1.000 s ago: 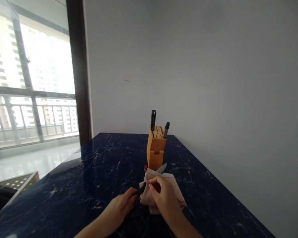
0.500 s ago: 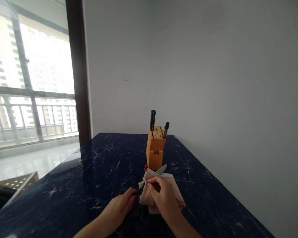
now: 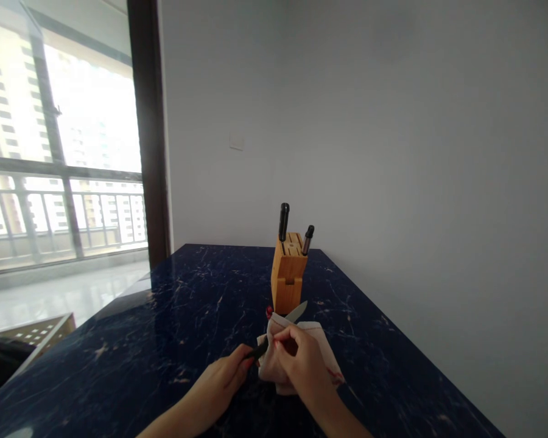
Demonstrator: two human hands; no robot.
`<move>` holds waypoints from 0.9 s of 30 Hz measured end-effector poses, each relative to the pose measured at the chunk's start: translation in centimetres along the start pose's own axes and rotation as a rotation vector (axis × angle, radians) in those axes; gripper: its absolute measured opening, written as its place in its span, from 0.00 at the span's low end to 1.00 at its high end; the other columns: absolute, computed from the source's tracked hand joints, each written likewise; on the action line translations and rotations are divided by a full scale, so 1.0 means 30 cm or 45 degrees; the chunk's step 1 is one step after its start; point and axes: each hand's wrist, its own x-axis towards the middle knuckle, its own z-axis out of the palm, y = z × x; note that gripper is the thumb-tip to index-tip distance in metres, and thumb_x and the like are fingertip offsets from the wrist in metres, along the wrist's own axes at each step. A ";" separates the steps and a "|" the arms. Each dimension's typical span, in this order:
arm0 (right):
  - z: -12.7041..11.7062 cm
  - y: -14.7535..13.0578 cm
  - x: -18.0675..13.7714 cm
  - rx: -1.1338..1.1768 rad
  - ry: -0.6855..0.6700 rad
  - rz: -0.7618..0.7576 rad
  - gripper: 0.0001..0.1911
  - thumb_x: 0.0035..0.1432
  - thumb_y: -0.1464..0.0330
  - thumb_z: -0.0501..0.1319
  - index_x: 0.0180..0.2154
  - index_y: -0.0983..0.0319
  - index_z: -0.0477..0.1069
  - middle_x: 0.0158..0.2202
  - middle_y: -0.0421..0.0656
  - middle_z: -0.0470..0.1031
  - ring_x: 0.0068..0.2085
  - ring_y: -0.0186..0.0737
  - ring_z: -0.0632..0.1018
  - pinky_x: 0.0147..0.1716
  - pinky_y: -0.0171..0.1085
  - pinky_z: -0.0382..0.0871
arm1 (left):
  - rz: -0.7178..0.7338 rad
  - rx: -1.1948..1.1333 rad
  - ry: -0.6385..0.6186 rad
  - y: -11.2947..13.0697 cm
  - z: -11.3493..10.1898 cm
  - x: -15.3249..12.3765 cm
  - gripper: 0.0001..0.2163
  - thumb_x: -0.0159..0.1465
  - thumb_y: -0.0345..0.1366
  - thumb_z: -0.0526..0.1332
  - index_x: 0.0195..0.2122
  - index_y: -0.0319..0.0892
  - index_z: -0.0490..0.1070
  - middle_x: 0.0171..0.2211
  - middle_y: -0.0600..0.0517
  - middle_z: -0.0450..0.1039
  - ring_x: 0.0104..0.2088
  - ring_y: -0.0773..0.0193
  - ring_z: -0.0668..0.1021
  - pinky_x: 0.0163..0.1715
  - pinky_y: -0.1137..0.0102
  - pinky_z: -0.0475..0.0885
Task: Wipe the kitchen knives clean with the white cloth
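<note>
My left hand (image 3: 223,378) is closed round the black handle of a knife (image 3: 298,312), whose blade points away and to the right. Pinched in my right hand (image 3: 302,360) is a white cloth (image 3: 270,365) with red stitching. The cloth is folded over the knife near the handle and hides part of the blade; the tip shows beyond it. Just past the blade stands a wooden knife block (image 3: 288,286), with a black-handled tool (image 3: 284,222) and a second tool (image 3: 307,239) with a black and metal handle in its slots.
A small red object (image 3: 269,312) sits by the foot of the knife block, too small to name. The dark blue marbled table (image 3: 187,316) meets the wall on the right. A perforated crate (image 3: 39,333) is beyond the table's left edge, near the window.
The whole view has shifted slightly, so things appear a little farther right. Both hands keep their holds on the knife and the cloth, with hardly any movement.
</note>
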 end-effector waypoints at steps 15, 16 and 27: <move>-0.002 0.041 0.017 0.077 -0.010 0.085 0.06 0.46 0.72 0.54 0.26 0.62 0.70 0.26 0.41 0.74 0.30 0.39 0.75 0.30 0.34 0.66 | -0.060 -0.209 -0.070 0.029 -0.026 0.004 0.15 0.65 0.44 0.41 0.36 0.42 0.62 0.19 0.59 0.56 0.20 0.70 0.61 0.22 0.76 0.57; -0.003 0.046 0.020 0.080 -0.012 0.105 0.06 0.45 0.73 0.54 0.25 0.62 0.70 0.25 0.41 0.74 0.29 0.39 0.75 0.30 0.34 0.66 | -0.063 -0.248 -0.075 0.030 -0.026 0.005 0.15 0.65 0.45 0.41 0.35 0.42 0.62 0.18 0.60 0.55 0.20 0.70 0.61 0.21 0.76 0.56; -0.004 0.049 0.025 0.222 -0.010 0.109 0.07 0.47 0.71 0.55 0.28 0.63 0.70 0.27 0.42 0.75 0.30 0.39 0.75 0.31 0.34 0.67 | -0.049 -0.253 -0.009 -0.018 0.009 0.015 0.16 0.64 0.46 0.41 0.35 0.42 0.61 0.19 0.59 0.57 0.20 0.70 0.61 0.21 0.77 0.56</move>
